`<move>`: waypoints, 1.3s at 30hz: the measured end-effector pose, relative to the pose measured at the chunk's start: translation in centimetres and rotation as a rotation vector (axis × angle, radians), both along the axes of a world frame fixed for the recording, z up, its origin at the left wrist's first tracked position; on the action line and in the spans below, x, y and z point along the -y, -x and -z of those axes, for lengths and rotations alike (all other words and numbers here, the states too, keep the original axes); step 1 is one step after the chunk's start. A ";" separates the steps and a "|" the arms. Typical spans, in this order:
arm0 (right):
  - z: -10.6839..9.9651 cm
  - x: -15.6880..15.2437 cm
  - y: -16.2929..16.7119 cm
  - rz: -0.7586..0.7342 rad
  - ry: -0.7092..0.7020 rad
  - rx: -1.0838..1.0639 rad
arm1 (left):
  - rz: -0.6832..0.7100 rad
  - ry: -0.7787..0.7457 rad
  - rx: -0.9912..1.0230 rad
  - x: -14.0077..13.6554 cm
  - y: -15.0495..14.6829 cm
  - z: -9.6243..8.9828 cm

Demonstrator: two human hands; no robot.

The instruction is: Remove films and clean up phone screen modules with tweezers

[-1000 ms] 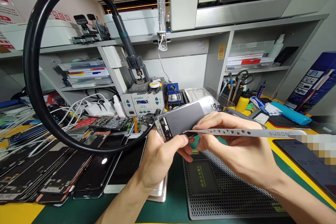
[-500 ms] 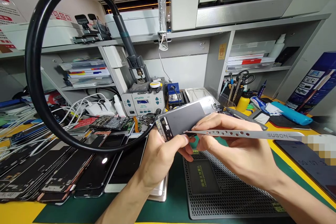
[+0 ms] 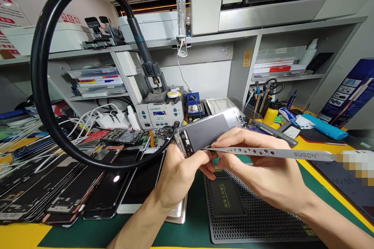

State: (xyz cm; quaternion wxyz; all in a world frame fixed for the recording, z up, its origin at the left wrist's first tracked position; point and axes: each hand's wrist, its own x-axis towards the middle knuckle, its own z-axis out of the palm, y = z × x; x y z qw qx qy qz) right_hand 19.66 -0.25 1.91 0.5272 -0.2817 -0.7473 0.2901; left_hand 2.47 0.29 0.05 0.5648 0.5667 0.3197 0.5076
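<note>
Fingers of the left hand (image 3: 179, 169) grip a gray panel (image 3: 204, 132); those of the right hand (image 3: 260, 167) pinch a metal tool (image 3: 280, 153).
Tilted mid-frame, the panel has the tool's tip at its lower edge, contact unclear. A perforated mat (image 3: 254, 218) lies lower right.

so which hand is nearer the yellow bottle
Right. The right hand, gripping the tweezers, is just below and slightly left of the yellow bottle in the picture; the left hand, holding the grey panel, is farther off to the left.
</note>
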 end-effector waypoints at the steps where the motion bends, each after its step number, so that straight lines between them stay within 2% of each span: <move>1: 0.0 0.0 0.0 0.004 -0.001 -0.002 | -0.001 0.004 0.001 0.0 0.0 0.0; 25: 0.0 -0.1 -0.2 0.030 -0.011 0.015 | -0.024 0.010 -0.005 0.0 0.0 0.1; 39: 0.0 -0.2 -0.4 0.129 -0.021 0.029 | -0.035 0.010 -0.015 -0.2 0.0 0.3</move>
